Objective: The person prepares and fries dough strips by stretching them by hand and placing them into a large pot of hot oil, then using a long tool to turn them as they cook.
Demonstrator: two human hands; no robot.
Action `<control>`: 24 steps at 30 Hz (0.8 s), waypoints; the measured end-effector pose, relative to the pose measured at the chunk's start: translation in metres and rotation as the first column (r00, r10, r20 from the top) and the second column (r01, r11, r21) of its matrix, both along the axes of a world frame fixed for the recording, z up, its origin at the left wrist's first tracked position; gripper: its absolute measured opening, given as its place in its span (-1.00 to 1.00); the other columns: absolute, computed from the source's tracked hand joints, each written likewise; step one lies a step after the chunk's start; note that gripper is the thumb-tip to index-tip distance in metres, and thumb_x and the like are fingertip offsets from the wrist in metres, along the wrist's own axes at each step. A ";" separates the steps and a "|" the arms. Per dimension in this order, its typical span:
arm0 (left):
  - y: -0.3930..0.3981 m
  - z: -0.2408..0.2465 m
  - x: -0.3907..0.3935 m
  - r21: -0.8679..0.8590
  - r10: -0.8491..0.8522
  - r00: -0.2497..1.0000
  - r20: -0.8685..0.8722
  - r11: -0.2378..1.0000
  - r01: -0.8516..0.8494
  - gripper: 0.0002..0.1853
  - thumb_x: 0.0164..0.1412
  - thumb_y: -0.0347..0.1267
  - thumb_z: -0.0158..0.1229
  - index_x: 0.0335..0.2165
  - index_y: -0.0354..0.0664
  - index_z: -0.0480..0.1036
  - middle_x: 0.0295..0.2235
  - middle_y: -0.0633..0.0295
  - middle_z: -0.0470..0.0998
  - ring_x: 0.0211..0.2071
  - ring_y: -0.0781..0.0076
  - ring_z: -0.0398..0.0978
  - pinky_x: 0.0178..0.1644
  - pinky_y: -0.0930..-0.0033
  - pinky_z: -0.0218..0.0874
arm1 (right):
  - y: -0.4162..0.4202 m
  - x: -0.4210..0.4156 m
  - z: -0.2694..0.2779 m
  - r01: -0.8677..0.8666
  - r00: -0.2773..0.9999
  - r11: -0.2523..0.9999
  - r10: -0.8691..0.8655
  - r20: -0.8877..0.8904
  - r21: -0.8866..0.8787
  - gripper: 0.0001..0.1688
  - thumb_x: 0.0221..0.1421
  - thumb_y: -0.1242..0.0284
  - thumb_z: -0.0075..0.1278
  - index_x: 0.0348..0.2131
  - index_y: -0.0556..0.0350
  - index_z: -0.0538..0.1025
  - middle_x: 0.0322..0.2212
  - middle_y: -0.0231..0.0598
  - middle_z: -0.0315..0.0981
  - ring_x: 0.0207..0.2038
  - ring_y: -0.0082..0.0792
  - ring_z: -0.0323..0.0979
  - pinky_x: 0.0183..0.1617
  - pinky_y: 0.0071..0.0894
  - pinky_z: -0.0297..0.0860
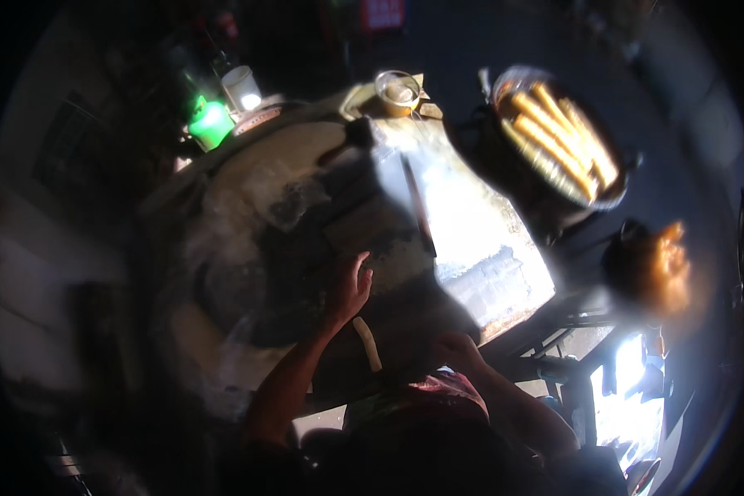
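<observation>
My left hand (349, 290) is over the middle of the worn work table (409, 279), thumb and fingers apart, with nothing seen in it. A pale strip of dough (368, 345) lies on the shaded part of the table, just below and right of that hand. My right hand (457, 351) is at the near edge of the table, close to my body, in deep shadow; whether it holds anything does not show. A thin dark rod (418, 204), perhaps a rolling pin, lies farther back along the border of the sunlit patch.
A large pan (620, 192) with several long fried dough sticks (558, 133) stands at the back right. Blurred golden-brown food (671, 273) is piled at the right. A glass bowl (398, 93) sits on the far table edge. Beyond are a green gas cylinder (211, 123) and a white bucket (240, 87).
</observation>
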State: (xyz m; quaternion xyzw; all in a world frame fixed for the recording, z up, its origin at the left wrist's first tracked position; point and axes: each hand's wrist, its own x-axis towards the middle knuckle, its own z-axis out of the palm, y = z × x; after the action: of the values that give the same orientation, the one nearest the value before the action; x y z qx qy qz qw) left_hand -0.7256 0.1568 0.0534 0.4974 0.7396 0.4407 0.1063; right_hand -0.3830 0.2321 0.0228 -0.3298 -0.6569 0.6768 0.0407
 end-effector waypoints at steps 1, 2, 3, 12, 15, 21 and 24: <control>-0.009 0.011 -0.007 -0.027 -0.003 0.999 -0.049 1.000 0.002 -0.60 0.33 -0.41 0.18 0.10 -0.25 0.43 0.04 -0.05 0.53 0.10 -0.04 0.49 0.20 0.09 0.31 | -0.006 -0.020 0.025 0.075 0.994 0.996 -0.072 0.076 -0.045 -0.75 0.33 0.38 0.13 -0.29 0.25 0.61 -0.47 -0.30 0.60 -0.39 -0.53 0.58 -0.32 -0.43 0.52; -0.027 0.000 0.000 -0.068 -0.011 0.999 0.043 0.998 0.014 -0.62 0.35 -0.39 0.15 0.10 -0.26 0.44 0.04 -0.04 0.54 0.11 -0.02 0.49 0.19 0.09 0.31 | -0.014 -0.015 0.019 0.105 0.994 0.976 -0.097 0.048 -0.190 -0.75 0.32 0.39 0.13 -0.31 0.28 0.60 -0.48 -0.26 0.61 -0.39 -0.48 0.60 -0.31 -0.42 0.53; -0.037 -0.010 0.009 -0.085 0.013 0.993 0.115 0.996 -0.004 -0.63 0.36 -0.39 0.13 0.09 -0.27 0.43 0.04 -0.06 0.54 0.10 -0.03 0.49 0.18 0.08 0.32 | -0.017 -0.019 0.024 0.139 0.983 0.975 -0.115 0.140 -0.173 -0.73 0.33 0.38 0.13 -0.30 0.29 0.61 -0.48 -0.25 0.62 -0.39 -0.44 0.62 -0.29 -0.43 0.53; -0.066 -0.085 0.011 -0.145 -0.082 0.992 0.094 0.985 0.095 -0.59 0.29 -0.53 0.08 0.11 -0.25 0.43 0.07 -0.09 0.49 0.12 -0.12 0.45 0.18 0.06 0.31 | -0.031 -0.066 -0.052 -0.038 0.997 0.906 0.064 0.048 -0.421 -0.68 0.33 0.31 0.15 -0.18 0.27 0.66 -0.41 -0.22 0.67 -0.37 -0.43 0.63 -0.28 -0.44 0.53; -0.075 -0.090 0.011 -0.089 -0.178 0.983 -0.056 0.981 0.172 -0.54 0.22 -0.56 0.09 0.11 -0.19 0.45 0.12 -0.05 0.46 0.15 -0.10 0.43 0.20 0.02 0.30 | -0.048 -0.094 -0.050 0.115 0.935 0.832 0.094 0.343 -0.543 -0.70 0.34 0.33 0.14 -0.21 0.27 0.66 -0.41 -0.23 0.67 -0.42 -0.44 0.61 -0.34 -0.46 0.50; -0.109 -0.050 0.028 -0.242 -0.352 0.879 -0.321 0.928 0.283 -0.50 0.17 -0.58 0.11 0.08 -0.04 0.52 0.20 0.08 0.39 0.27 0.03 0.33 0.28 0.02 0.25 | -0.104 -0.093 -0.029 0.188 0.932 0.930 -0.067 0.356 -0.317 -0.68 0.30 0.30 0.18 -0.30 0.26 0.65 -0.52 -0.30 0.63 -0.52 -0.52 0.51 -0.46 -0.49 0.38; -0.115 -0.032 0.030 -0.303 -0.445 0.821 -0.358 0.887 0.349 -0.47 0.14 -0.58 0.12 0.10 -0.03 0.53 0.21 0.08 0.37 0.30 0.06 0.28 0.29 0.00 0.25 | -0.127 -0.096 -0.025 0.287 0.905 0.937 -0.197 0.378 -0.198 -0.59 0.30 0.21 0.18 -0.33 0.26 0.67 -0.54 -0.30 0.63 -0.54 -0.56 0.53 -0.47 -0.49 0.42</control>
State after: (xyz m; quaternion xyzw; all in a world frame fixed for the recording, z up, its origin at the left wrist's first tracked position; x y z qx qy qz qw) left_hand -0.6957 0.0416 0.0219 0.7087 0.6688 0.2057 0.0907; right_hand -0.4790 0.1048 -0.0017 -0.5276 -0.5170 0.6732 -0.0352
